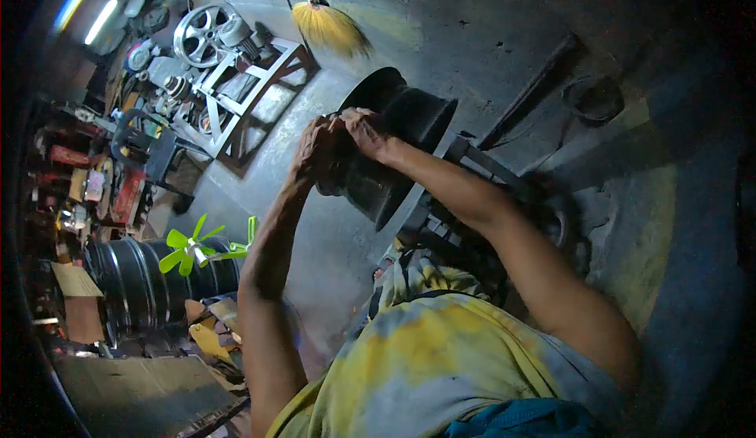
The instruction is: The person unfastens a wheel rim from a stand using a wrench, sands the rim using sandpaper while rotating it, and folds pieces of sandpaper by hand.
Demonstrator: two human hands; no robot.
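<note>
A black metal wheel rim (405,115) with wide flanges is in front of me, tilted, at the middle of the view. Both my hands are together at its left side. My left hand (318,145) is closed against the rim, its fingers curled. Beside it, my right hand (365,132) is also closed at the rim's edge, with the knuckles up. The fingertips of both hands are hidden, so whether a small tool sits in them does not show. Below and to the right of the rim stands a dark metal frame (480,162).
A white metal stand (228,103) carries a motor and a silver wheel (203,36). A broom (329,27) leans at the back. Stacked black rims (142,280), a green fan (189,250), a dark chair (146,146) and cluttered shelves line the left. A long bar (535,87) lies right.
</note>
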